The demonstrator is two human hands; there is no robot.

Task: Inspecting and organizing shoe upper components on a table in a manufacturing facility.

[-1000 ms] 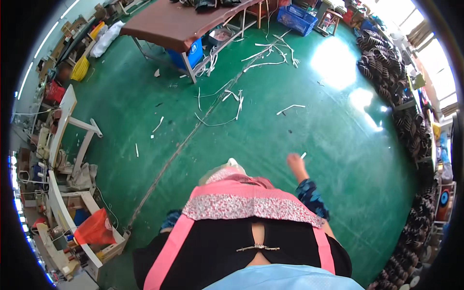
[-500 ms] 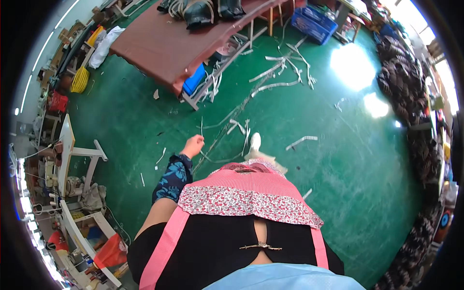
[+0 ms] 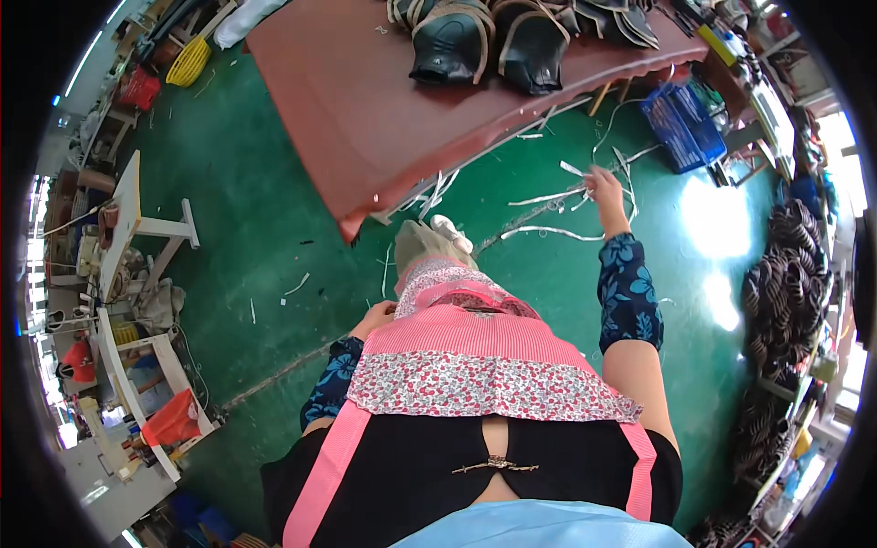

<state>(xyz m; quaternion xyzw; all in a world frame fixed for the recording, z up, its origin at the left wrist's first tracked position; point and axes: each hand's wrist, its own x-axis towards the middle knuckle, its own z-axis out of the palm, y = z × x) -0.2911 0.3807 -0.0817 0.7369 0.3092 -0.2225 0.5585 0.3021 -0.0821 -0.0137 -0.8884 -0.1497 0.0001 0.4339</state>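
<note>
My right hand (image 3: 606, 190) is stretched forward above the green floor, level with pale strips (image 3: 548, 196) lying below it. Its fingers are loosely bent and apart, and I make out nothing in them. My left hand (image 3: 375, 318) hangs low beside the pink apron (image 3: 498, 338), whose edge hides some of its fingers. The fingers that show are curled inward. A thin pale strip (image 3: 387, 267) appears just beyond them; whether they hold it or it lies on the floor is unclear. Dark blue floral sleeve covers sit on both forearms.
A table with a reddish-brown cover (image 3: 365, 100) stands ahead, carrying black leather shoe uppers (image 3: 452, 46). To its right lies a blue crate (image 3: 683, 128). White-framed workbenches (image 3: 132, 374) line the left, and piles of dark shoe parts (image 3: 786, 274) line the right.
My right arm has come into view, reaching forward. My left hand has dropped back toward the apron. The covered table is nearer and shifted right, with more shoe uppers showing.
</note>
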